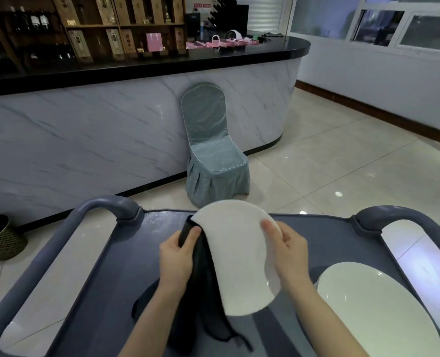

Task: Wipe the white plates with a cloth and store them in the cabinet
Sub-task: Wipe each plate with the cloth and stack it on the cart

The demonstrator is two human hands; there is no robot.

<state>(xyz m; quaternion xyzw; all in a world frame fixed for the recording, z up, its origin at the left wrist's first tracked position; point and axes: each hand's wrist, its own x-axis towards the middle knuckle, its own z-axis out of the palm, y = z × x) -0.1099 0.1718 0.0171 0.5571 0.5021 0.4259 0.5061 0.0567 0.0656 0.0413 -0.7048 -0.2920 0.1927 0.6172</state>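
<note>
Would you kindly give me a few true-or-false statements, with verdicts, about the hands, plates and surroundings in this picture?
1. The left hand grips a dark cloth at the edge of the held plate. True.
2. The right hand holds nothing. False: it holds the held plate by its right rim.
3. Another white plate lies on the cart, to the right. True.
4. The cloth is bright pink. False: it is dark, nearly black.
5. The covered chair lies tipped over on the floor. False: it stands upright in front of the marble-fronted counter.
</note>
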